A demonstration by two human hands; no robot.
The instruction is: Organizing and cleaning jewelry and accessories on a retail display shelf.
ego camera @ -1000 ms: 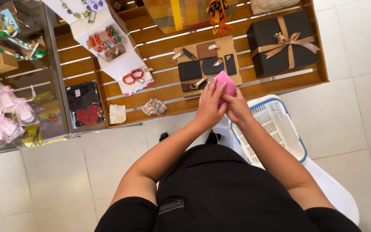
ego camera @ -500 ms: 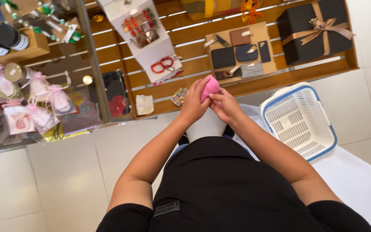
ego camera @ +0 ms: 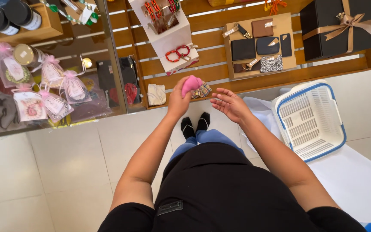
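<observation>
My left hand [ego camera: 179, 98] grips a small pink pouch [ego camera: 191, 83] and holds it up in front of the slatted wooden shelf [ego camera: 254, 81]. Beside it, my right hand [ego camera: 229, 103] is open and holds nothing, its palm turned up and fingers spread a short way from the pouch. A small checked purse [ego camera: 203, 90] lies on the shelf's front edge just behind the pouch. A cream cloth pouch [ego camera: 156, 94] rests left of it.
A white and blue plastic basket [ego camera: 310, 120] sits on a white surface at my right. The shelf carries a tray of wallets [ego camera: 260, 45], a black gift box with a bow [ego camera: 338, 26] and a white box of red bangles [ego camera: 172, 43]. Pink gift bags [ego camera: 56, 90] fill a glass case at left.
My hands have parted: the right hand let go of the pink pouch and opened, while the left hand kept it and moved left toward the shelf edge. The view shifted left.
</observation>
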